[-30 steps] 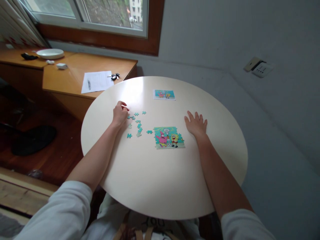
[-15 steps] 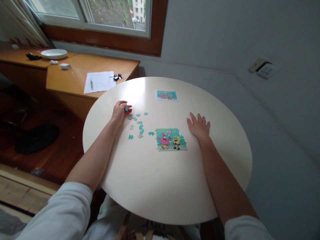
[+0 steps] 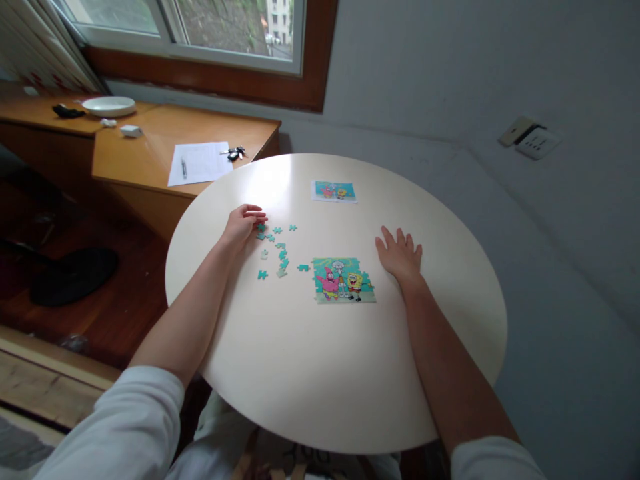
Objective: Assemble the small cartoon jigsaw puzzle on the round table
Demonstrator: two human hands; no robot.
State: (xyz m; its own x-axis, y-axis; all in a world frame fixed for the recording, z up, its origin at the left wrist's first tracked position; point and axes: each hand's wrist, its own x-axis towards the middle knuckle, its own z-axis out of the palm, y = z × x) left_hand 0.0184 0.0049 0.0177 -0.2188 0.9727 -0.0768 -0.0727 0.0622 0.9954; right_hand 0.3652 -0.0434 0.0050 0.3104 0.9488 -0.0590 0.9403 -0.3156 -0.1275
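At the left of the round white table, my left hand (image 3: pixel 243 223) is open, its fingers loosely stretched. Just under its fingertips is a teal jigsaw piece (image 3: pixel 261 227); whether a finger still touches it I cannot tell. Several loose pieces (image 3: pixel 283 255) lie scattered beside that hand, one piece (image 3: pixel 303 268) close to the partly joined puzzle (image 3: pixel 337 280). This puzzle shows a pink starfish, a squid figure and a yellow sponge. My right hand (image 3: pixel 400 255) rests flat on the tabletop with spread fingers, right of the puzzle, holding nothing.
A small printed picture (image 3: pixel 334 191) with similar figures lies toward the far side of the white table (image 3: pixel 310 373). Against its back left stands a wooden desk (image 3: pixel 145 157) bearing a sheet of paper (image 3: pixel 200 160), a pen, keys (image 3: pixel 236 153) and a white plate (image 3: pixel 109 106).
The teal piece that was between my left fingers is now lower, beside the loose pieces, and those fingers have loosened. My right hand stays in place.
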